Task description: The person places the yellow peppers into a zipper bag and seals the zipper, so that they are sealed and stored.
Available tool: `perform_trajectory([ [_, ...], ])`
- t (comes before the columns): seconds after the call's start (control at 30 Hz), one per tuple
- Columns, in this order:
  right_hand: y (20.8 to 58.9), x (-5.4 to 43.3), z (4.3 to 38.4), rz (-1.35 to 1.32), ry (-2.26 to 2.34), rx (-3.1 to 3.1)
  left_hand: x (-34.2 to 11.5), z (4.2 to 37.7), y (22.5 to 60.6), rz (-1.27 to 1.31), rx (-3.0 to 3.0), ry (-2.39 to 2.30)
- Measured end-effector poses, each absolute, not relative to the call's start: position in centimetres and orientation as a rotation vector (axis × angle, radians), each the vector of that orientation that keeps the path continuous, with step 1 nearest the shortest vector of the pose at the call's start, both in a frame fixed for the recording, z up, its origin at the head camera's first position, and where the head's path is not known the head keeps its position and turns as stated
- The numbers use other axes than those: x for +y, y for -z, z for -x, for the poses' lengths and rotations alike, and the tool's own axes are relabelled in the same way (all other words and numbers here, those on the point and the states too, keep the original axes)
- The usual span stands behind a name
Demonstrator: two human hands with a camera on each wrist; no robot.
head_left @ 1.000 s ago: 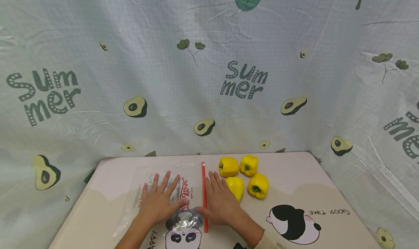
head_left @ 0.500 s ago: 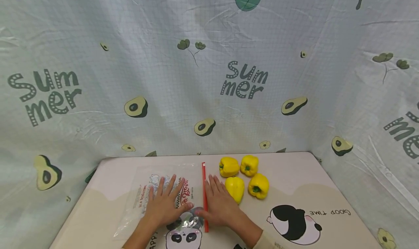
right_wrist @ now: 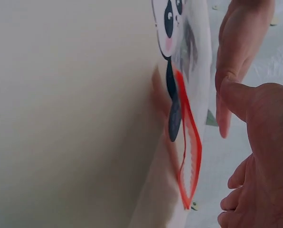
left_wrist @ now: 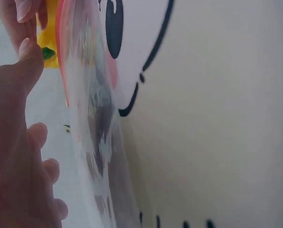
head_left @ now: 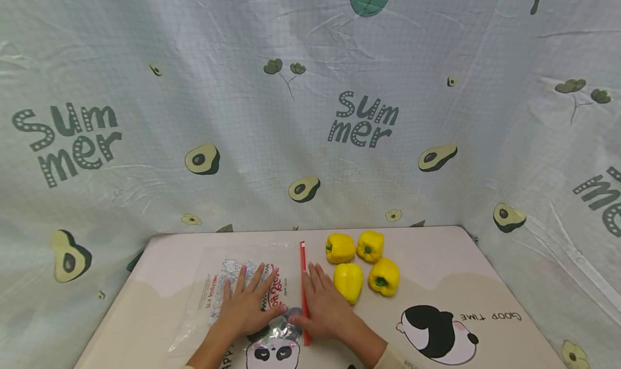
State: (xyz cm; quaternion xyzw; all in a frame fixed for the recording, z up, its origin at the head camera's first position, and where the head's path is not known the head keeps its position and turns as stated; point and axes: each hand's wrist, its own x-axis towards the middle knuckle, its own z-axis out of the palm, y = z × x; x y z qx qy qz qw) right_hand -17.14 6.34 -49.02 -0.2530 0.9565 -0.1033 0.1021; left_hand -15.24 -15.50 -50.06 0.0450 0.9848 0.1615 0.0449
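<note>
A clear zip bag [head_left: 194,304] with printed lettering lies flat on the table, its red zip edge [head_left: 304,282] on the right. My left hand [head_left: 246,307] is spread over the bag's printed part, fingers straight. Beside the zip edge, my right hand [head_left: 327,307] has its fingers straight and its thumb reaching across the red strip. In the right wrist view, the two red lips [right_wrist: 193,142] stand apart in the middle. Several yellow bell peppers [head_left: 347,282] sit just right of the right hand; the nearest is by its knuckles.
The table [head_left: 436,261] has a pale cover with cartoon prints, including a panda [head_left: 273,353] partly under the bag. A patterned curtain [head_left: 242,121] hangs behind the table's far edge and along its sides.
My left hand has slid rightward and a little toward me over the bag, uncovering more of the print. My right hand has shifted slightly toward me. The peppers lie where they were.
</note>
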Motion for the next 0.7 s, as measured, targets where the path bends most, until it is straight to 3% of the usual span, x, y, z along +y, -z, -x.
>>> perform_trajectory([
  [0.7,50.8,5.9,17.7,0.645,0.408,2.746,-15.9,16.2,51.3,-0.039,2.854,-0.503],
])
